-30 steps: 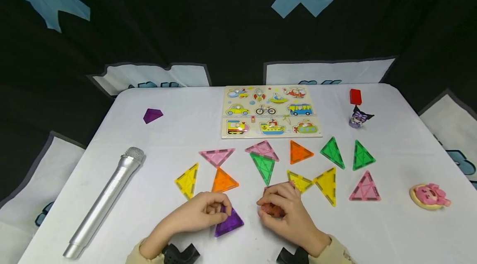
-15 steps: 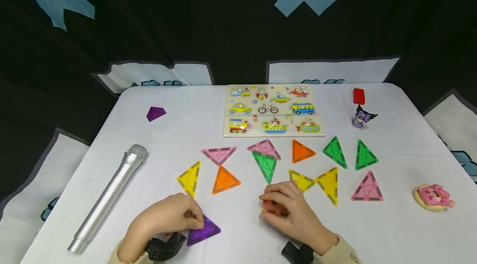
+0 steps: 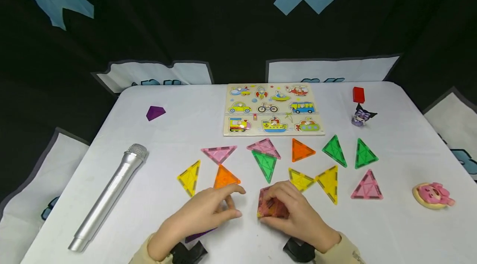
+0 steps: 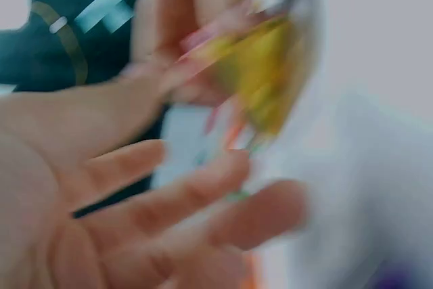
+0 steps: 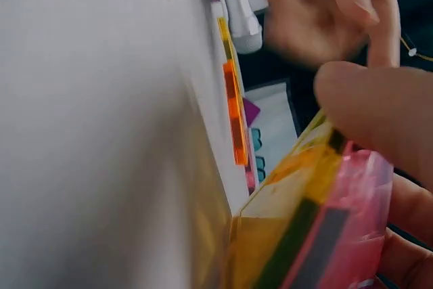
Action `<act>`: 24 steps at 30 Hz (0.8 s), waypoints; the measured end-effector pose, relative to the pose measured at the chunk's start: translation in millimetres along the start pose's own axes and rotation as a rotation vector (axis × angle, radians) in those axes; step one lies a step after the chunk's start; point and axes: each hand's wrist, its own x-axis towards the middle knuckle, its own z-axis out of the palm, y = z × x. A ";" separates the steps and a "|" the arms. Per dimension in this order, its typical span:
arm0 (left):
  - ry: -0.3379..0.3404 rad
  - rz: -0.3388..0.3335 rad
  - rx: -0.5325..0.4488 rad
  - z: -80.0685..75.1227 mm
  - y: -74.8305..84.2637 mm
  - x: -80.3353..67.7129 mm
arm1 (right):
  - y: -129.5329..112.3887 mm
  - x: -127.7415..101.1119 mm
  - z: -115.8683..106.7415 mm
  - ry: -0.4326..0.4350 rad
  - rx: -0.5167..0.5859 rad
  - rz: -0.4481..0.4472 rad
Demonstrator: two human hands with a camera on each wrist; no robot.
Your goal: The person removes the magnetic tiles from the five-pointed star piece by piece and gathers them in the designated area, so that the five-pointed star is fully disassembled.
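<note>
My right hand (image 3: 298, 216) grips a few joined magnetic tiles (image 3: 265, 204), pink and yellow, low over the front middle of the table. In the right wrist view, the yellow tile (image 5: 270, 238) and the pink tile (image 5: 362, 211) lean edge to edge under the thumb. My left hand (image 3: 203, 210) reaches toward them with thumb and fingers spread, holding nothing; its fingers (image 4: 203, 194) appear loosely extended in the left wrist view. Below its wrist lies a purple triangle tile (image 3: 200, 235), mostly hidden by the hand.
Loose triangle tiles lie beyond my hands, including an orange one (image 3: 225, 176) and a yellow one (image 3: 328, 184). A vehicle puzzle board (image 3: 273, 110) is at the back. A silver microphone (image 3: 108, 198) lies left; a pink figure (image 3: 433, 195) sits right.
My left hand pulled the purple tile leftward, let go of it, then moved right toward the held tiles. The tiles in my right hand now show more of their pink face.
</note>
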 end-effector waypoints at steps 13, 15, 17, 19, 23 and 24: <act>0.024 0.252 -0.224 38.5 -10.9 26.1 | -1.8 0.3 4.7 -0.003 0.078 -0.042; 0.040 0.267 -0.201 37.1 -11.3 25.9 | -1.4 0.0 4.8 -0.009 0.094 -0.036; 0.063 0.285 -0.183 35.2 -12.0 25.6 | -1.0 -0.2 4.8 -0.015 0.109 -0.031; 0.093 0.281 -0.175 33.0 -13.1 25.2 | -1.1 -0.5 4.1 -0.018 0.127 -0.013; 0.103 0.206 -0.199 25.6 -15.8 21.3 | -1.7 0.1 0.3 -0.008 0.151 0.060; 0.094 0.183 -0.208 23.2 -16.6 19.7 | -1.7 0.4 -0.6 -0.002 0.153 0.077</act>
